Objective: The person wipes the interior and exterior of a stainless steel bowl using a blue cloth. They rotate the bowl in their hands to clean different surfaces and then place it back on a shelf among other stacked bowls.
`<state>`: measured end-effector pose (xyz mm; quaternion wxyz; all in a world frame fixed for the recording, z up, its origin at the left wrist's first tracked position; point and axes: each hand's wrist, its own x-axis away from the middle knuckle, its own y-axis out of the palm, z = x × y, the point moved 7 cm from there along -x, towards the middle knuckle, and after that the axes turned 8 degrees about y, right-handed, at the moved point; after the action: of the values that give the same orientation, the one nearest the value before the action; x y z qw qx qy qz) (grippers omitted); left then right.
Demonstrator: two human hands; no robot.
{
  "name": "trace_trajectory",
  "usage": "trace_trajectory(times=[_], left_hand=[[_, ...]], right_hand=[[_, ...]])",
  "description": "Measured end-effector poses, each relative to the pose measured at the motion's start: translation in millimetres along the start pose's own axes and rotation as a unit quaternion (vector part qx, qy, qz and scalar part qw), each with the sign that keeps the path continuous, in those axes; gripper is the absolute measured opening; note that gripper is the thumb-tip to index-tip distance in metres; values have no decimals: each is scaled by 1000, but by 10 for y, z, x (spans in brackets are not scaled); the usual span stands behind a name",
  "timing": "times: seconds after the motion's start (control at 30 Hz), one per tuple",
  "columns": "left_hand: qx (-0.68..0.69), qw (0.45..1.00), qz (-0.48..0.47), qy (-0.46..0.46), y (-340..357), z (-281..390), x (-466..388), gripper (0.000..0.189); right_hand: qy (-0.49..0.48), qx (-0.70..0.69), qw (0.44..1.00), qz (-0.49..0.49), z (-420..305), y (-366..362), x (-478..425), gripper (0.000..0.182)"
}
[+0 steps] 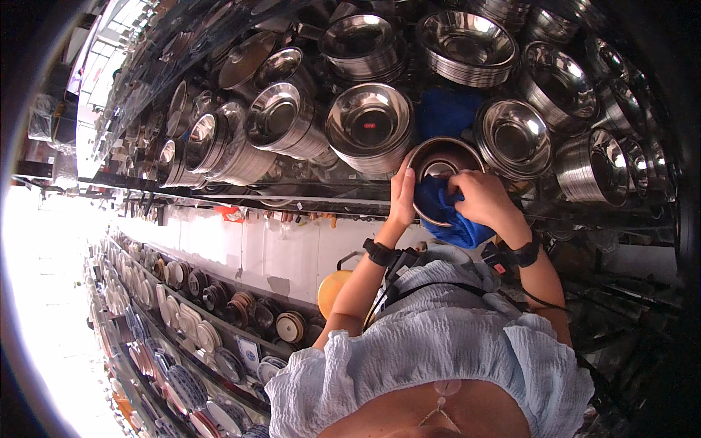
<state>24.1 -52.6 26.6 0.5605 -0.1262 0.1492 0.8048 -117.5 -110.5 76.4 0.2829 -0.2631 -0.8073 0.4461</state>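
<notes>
My left hand (403,191) grips the left side of a stainless steel bowl (450,147), its thumb lying along the rim. The bowl is tilted, its opening facing me. Bunched in my right hand (482,196) is a blue cloth (459,227); part of it presses against the inside of the bowl and the rest hangs over the near rim. Just left of the bowl stands a stack of steel basins (368,123), the top one bearing a red sticker. To its right is another stack of steel bowls (515,138).
More steel basin stacks (468,46) fill the shelf behind, with a second blue cloth (446,112) among them. The shelf's front edge (306,191) runs below my work. Shelves of ceramic plates (186,386) line the left across a pale floor (296,241). A yellow round object (331,293) is beside my left arm.
</notes>
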Motion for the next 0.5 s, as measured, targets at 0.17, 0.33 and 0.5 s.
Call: trace_trajectory(times=[0.17, 0.33, 0.5], left_hand=[[-21, 1000, 4, 4, -12, 11, 7, 62], [-30, 1000, 6, 7, -16, 7, 5, 62], [-30, 999, 18, 8, -44, -98, -2, 60]], right_hand=[[60, 111, 975, 185, -28, -111, -3, 24], [85, 95, 954, 272, -48, -77, -87, 32], [12, -33, 946, 321, -48, 43, -270, 27]])
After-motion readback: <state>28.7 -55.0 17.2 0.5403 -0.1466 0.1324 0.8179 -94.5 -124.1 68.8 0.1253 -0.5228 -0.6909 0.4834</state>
